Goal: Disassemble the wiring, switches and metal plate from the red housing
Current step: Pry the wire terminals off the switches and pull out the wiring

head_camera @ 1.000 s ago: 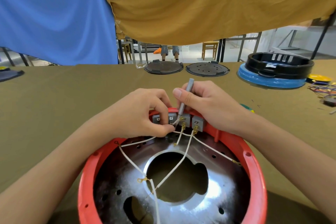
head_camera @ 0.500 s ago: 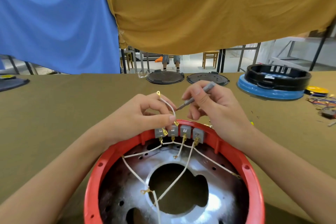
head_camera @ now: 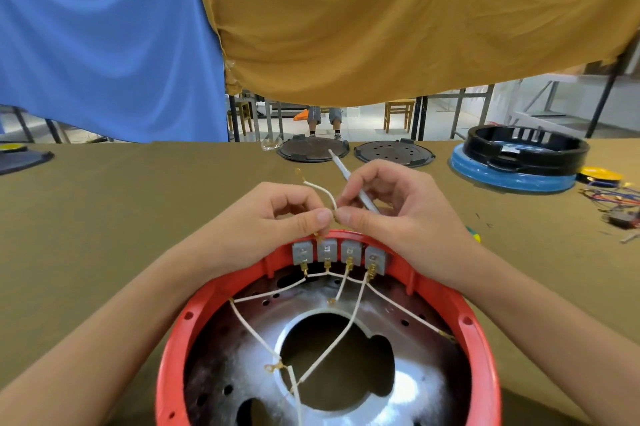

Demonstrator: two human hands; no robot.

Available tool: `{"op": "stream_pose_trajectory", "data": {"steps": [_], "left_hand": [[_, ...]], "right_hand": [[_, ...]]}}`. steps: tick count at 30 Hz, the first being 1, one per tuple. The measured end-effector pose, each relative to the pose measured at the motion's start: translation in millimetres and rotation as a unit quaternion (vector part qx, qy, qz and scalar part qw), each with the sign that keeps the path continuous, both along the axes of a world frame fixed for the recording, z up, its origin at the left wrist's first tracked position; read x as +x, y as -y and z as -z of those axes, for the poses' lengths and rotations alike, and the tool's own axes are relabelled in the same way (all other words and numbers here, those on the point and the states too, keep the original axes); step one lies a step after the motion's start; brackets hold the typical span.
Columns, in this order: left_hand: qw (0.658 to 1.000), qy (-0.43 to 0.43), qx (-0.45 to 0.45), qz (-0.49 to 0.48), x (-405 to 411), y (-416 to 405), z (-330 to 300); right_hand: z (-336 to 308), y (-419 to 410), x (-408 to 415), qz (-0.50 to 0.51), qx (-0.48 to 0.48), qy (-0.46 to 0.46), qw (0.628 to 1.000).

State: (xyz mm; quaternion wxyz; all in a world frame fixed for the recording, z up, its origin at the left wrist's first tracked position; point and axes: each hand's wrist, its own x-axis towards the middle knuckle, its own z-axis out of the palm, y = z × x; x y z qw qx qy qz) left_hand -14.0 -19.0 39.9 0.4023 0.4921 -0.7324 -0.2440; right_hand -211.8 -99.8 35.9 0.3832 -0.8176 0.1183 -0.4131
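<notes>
The round red plastic housing (head_camera: 173,356) sits on the olive-covered table (head_camera: 138,218) directly below you, its shiny metal plate (head_camera: 408,387) inside. Four grey switch blocks (head_camera: 337,251) line the housing's far rim, with thin white wires (head_camera: 346,332) running from them across the plate. Just beyond that rim, your left hand (head_camera: 277,214) pinches a loose white wire with a brass ring terminal (head_camera: 320,188) between thumb and forefinger. Your right hand (head_camera: 394,207) meets it thumb to thumb, fingers curled round a slim grey screwdriver (head_camera: 349,180) whose far end points away from the housing. Farther beyond the housing lie two dark round lids (head_camera: 393,153).
</notes>
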Motion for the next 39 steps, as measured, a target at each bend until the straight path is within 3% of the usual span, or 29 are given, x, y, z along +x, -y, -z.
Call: {"op": "stream_pose_trajectory", "data": {"steps": [4,8,10,13,18,23,29,32,37,39], "left_hand": [[1.0,0.001,-0.005,-0.007,0.1,0.1,1.3],[0.999,-0.023,0.002,-0.03,2.0,0.2,4.0],[0.999,0.005,0.026,-0.035,4.1,-0.1,4.9],[0.996,0.063,0.061,-0.024,4.9,-1.8,4.1],[0.994,0.075,0.068,-0.036,6.9,-4.1,-0.9],[0.995,0.07,0.064,-0.041,9.2,-4.1,-0.7],[0.994,0.081,0.061,-0.041,7.5,-5.6,-1.8],[0.994,0.09,0.054,-0.041,5.3,-7.1,-2.4],[0.989,0.135,0.034,-0.042,3.6,-9.8,-5.6],[0.99,0.137,0.032,-0.021,5.8,-11.1,-7.9]], "right_hand": [[-0.7,-1.5,-0.7,-0.006,0.007,0.009,1.0],[0.4,4.7,-2.9,0.05,0.06,0.071,0.994],[0.0,13.1,-7.3,0.085,0.078,0.076,0.99],[0.7,30.5,-17.6,0.128,0.057,0.021,0.99],[11.4,54.0,-29.4,0.198,-0.093,-0.154,0.964],[17.0,68.9,-37.9,0.202,-0.109,-0.259,0.938],[13.0,67.8,-39.0,0.223,-0.079,-0.23,0.944],[9.5,59.5,-35.6,0.191,-0.054,-0.184,0.963],[0.5,33.8,-24.7,0.028,0.027,-0.121,0.992],[-3.0,26.5,-21.6,-0.008,0.017,-0.108,0.994]]}}
